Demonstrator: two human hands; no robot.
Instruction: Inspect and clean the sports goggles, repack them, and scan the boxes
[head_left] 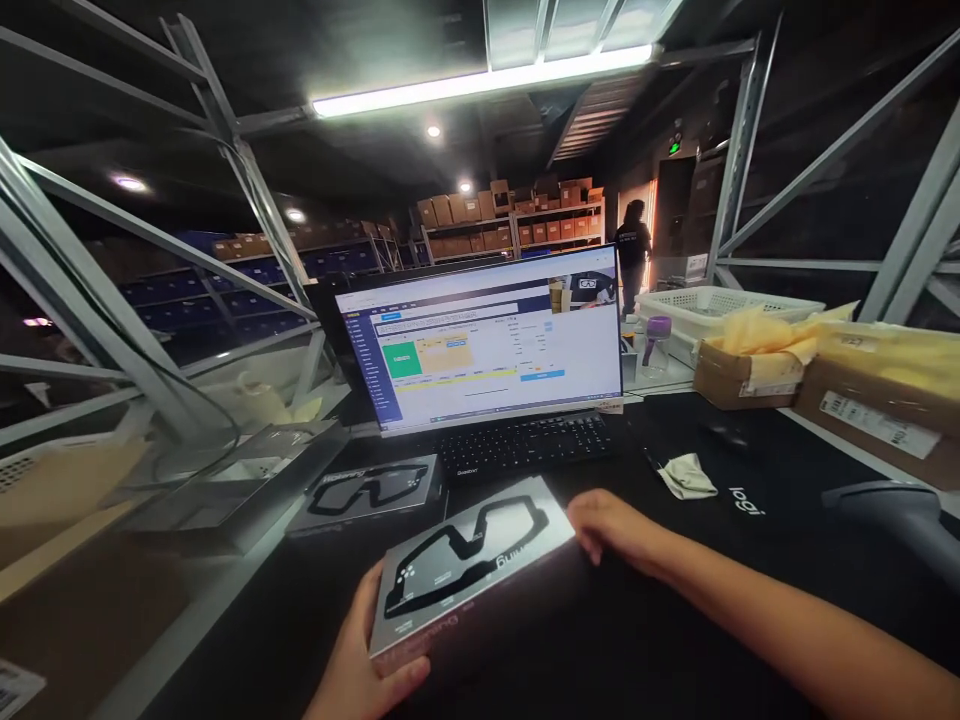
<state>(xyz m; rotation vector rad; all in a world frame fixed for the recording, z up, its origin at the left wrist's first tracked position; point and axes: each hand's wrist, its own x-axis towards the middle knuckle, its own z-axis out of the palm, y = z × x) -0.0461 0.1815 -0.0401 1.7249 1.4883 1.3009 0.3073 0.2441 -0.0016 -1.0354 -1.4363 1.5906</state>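
A flat grey box printed with a black goggle outline (469,560) lies on the black desk mat (675,600) in front of me. My left hand (360,665) grips its near left corner, fingers curled under the edge. My right hand (611,530) presses against the box's far right corner, fingers bent around it. A second box of the same kind (367,490) lies just behind, to the left, untouched.
A lit monitor (487,340) and black keyboard (525,445) stand behind the boxes. A crumpled cloth (686,475), a mouse (724,435) and a barcode scanner (896,510) lie to the right. Cardboard boxes (750,375) and a white basket (720,305) sit at the right. A person (634,250) stands far back.
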